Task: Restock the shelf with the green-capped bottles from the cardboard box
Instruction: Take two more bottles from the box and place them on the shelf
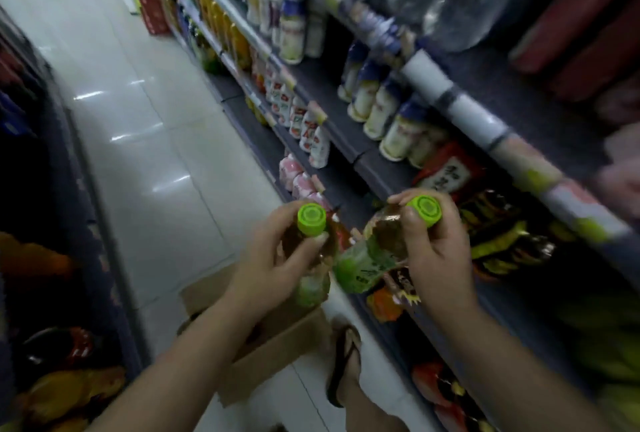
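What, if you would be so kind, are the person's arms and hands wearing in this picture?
Nothing shows on either: the left hand and right hand are bare, without gloves, and both forearms are uncovered to the frame's lower edge, with no sleeve in view. No watch, bracelet or ring is visible, though the picture is blurred.

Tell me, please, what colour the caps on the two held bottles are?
Bright lime green caps, clearest in the head view.

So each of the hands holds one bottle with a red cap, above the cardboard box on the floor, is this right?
Not quite: the caps are green, not red, as the head view shows. The left hand and the right hand each hold one green-capped bottle above the cardboard box on the floor.
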`<act>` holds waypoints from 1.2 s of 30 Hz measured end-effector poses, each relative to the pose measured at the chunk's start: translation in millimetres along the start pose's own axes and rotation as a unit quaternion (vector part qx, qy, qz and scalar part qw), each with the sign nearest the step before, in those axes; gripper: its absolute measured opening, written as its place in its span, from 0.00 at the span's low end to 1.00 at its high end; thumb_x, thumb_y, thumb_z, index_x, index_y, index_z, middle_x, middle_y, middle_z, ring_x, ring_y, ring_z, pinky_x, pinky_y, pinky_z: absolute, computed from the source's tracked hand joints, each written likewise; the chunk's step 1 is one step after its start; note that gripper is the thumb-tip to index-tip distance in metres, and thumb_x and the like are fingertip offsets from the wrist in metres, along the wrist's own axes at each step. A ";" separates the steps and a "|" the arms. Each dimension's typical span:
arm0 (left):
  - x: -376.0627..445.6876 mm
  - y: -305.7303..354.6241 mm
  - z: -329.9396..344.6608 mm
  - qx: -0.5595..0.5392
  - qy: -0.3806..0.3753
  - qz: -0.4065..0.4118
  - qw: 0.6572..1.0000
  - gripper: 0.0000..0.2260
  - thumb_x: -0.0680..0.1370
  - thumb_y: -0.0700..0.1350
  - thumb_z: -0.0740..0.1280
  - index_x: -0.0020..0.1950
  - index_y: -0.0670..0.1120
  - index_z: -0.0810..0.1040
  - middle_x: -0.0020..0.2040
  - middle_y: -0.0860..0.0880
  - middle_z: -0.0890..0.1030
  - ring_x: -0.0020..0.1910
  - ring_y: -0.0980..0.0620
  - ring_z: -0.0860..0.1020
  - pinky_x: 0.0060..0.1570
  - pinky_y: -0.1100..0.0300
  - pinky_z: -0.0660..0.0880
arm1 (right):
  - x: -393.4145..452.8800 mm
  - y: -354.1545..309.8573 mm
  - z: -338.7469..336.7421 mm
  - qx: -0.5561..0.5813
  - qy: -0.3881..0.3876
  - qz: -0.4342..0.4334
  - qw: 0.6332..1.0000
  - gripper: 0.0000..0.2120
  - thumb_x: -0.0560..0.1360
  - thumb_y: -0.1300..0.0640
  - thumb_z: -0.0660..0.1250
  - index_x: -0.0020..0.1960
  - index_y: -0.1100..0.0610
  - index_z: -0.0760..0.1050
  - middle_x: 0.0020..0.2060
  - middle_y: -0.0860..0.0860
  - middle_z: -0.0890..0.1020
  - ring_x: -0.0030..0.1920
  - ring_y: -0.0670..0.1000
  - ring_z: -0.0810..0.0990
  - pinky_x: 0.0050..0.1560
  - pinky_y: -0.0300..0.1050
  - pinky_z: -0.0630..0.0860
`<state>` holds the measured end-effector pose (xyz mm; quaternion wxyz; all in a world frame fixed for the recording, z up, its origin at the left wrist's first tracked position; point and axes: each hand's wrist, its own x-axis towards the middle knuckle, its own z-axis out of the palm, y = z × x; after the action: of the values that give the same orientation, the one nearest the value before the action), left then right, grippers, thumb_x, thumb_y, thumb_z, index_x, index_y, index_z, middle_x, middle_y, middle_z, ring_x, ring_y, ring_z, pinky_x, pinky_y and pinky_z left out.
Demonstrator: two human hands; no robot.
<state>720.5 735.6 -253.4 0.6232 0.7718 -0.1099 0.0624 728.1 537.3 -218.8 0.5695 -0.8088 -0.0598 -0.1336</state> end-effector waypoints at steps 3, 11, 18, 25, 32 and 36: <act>4.2 68.2 22.3 -0.054 -0.050 0.018 0.997 0.11 0.74 0.50 0.65 0.56 0.50 0.76 0.49 0.55 0.80 0.50 0.54 0.79 0.52 0.56 0.75 | -18.1 -48.0 -59.2 -0.019 0.087 -0.013 0.996 0.13 0.76 0.48 0.59 0.47 0.57 0.74 0.42 0.47 0.80 0.45 0.43 0.78 0.48 0.35 0.73; 8.7 216.4 124.1 -0.090 -0.351 0.136 0.922 0.09 0.77 0.48 0.63 0.56 0.48 0.75 0.50 0.52 0.80 0.51 0.52 0.79 0.53 0.55 0.76 | -89.8 -138.6 -210.9 -0.093 0.259 0.002 0.961 0.16 0.75 0.44 0.59 0.43 0.56 0.75 0.38 0.53 0.81 0.40 0.50 0.79 0.41 0.43 0.74; -8.0 303.5 236.6 -0.145 -0.406 0.246 0.868 0.08 0.79 0.46 0.61 0.57 0.47 0.73 0.52 0.52 0.79 0.55 0.49 0.77 0.57 0.52 0.72 | -146.7 -170.0 -324.2 -0.120 0.391 0.014 0.912 0.16 0.74 0.42 0.59 0.40 0.54 0.75 0.37 0.56 0.82 0.38 0.56 0.79 0.39 0.49 0.75; -6.3 346.5 336.1 -0.211 -0.407 0.251 0.853 0.07 0.78 0.43 0.60 0.55 0.50 0.71 0.51 0.46 0.80 0.53 0.48 0.77 0.57 0.52 0.73 | -173.0 -164.1 -407.8 -0.160 0.454 0.031 0.876 0.18 0.75 0.43 0.59 0.43 0.57 0.74 0.39 0.62 0.81 0.39 0.57 0.79 0.40 0.55 0.76; 3.9 360.8 400.6 -0.205 -0.373 0.244 0.872 0.07 0.76 0.48 0.63 0.53 0.57 0.75 0.51 0.55 0.81 0.56 0.54 0.78 0.61 0.54 0.72 | -164.0 -141.5 -460.7 -0.146 0.482 0.044 0.863 0.06 0.77 0.49 0.63 0.44 0.49 0.73 0.37 0.49 0.80 0.38 0.42 0.78 0.41 0.40 0.76; 12.4 353.8 427.6 -0.179 -0.329 0.235 0.897 0.07 0.75 0.49 0.64 0.51 0.58 0.75 0.49 0.61 0.80 0.55 0.59 0.77 0.60 0.60 0.71 | -145.9 -120.2 -475.7 -0.143 0.482 0.042 0.863 0.06 0.77 0.50 0.64 0.51 0.50 0.72 0.42 0.41 0.78 0.41 0.36 0.76 0.45 0.25 0.70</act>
<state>627.5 246.7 -7.2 0.6461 0.5754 -0.4963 -0.0713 488.1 140.9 -1.3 0.4107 -0.7176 0.2764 -0.4898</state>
